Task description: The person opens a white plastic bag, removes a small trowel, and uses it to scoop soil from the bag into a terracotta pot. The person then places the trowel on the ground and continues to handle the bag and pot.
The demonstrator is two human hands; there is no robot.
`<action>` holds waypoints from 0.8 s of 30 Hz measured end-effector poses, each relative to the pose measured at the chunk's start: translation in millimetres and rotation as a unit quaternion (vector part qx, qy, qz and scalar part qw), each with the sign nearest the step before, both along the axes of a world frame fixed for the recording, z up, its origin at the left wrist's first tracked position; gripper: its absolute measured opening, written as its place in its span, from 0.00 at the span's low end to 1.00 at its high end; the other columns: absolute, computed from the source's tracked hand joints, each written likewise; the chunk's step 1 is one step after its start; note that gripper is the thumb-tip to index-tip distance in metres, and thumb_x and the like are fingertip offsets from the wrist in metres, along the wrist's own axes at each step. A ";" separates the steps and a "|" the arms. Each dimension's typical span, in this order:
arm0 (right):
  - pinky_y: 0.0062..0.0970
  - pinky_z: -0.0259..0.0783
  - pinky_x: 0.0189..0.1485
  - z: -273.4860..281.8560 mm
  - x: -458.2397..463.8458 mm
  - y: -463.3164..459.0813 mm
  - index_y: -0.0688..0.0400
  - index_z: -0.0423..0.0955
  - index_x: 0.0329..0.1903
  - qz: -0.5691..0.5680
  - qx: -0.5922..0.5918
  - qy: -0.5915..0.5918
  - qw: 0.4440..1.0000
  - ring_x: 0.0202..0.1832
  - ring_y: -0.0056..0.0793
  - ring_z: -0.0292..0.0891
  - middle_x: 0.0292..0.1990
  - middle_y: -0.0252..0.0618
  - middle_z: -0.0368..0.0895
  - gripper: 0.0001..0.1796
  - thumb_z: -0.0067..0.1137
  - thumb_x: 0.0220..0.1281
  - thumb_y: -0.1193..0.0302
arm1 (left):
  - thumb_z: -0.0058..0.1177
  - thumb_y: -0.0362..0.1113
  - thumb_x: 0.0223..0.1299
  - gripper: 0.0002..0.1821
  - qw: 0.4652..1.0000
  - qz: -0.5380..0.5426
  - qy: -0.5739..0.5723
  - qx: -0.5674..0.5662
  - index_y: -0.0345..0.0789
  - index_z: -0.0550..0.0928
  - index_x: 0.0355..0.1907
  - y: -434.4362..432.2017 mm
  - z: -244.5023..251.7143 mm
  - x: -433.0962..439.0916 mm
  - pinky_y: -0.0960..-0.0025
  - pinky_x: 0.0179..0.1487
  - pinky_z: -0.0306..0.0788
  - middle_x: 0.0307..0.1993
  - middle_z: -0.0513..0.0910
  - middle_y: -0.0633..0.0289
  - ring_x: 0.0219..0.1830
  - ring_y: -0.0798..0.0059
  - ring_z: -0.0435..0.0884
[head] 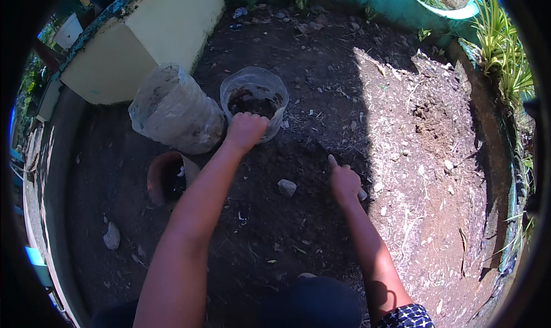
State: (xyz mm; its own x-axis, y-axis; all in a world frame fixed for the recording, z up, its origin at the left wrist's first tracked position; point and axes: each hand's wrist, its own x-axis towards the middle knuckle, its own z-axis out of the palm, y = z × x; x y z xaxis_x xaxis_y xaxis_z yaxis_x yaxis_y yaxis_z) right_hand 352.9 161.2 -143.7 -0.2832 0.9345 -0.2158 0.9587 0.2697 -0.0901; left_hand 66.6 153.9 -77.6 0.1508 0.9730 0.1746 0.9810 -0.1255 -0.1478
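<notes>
My left hand (247, 131) is closed on the near rim of a clear plastic container (276, 128) with dark soil inside. On the right, my right hand (345, 182) grips a hand tool by its pale handle (362, 194); its dark blade points up and left, low over the soil, and is hard to make out in the shade. Left of the container leans a large cloudy plastic bag (176, 112). Below that bag a terracotta pot (156, 179) lies tilted, with dark soil and a pale scrap in it. A grey stone (287, 187) rests on the ground between my forearms.
A cream block wall (172, 22) stands at upper left, and a teal wall (344, 3) curves along the back. Another stone (112, 236) lies at lower left. Spiky green plants (508, 61) grow beyond the right edging. Sunlit ground (422, 177) with dry litter spans the right side.
</notes>
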 end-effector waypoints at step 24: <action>0.47 0.72 0.48 -37.2 38.8 8.7 0.32 0.65 0.63 -0.175 -0.100 0.152 0.968 0.44 0.56 0.77 0.41 0.54 0.80 0.22 0.44 0.66 0.56 | 0.74 0.33 0.31 0.60 0.917 0.030 -0.334 -0.215 0.35 0.52 0.69 31.4 -110.9 82.4 0.55 0.69 0.57 0.68 0.54 0.47 0.69 0.48 0.54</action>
State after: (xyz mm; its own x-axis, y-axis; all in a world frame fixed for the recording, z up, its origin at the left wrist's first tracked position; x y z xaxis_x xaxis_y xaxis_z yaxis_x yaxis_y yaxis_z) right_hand 391.7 170.0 -180.9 -0.0350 0.9326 -0.3591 0.9091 -0.1195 -0.3990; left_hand 149.1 185.3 -188.5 0.0937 0.9768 -0.1925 0.8419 0.0255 0.5390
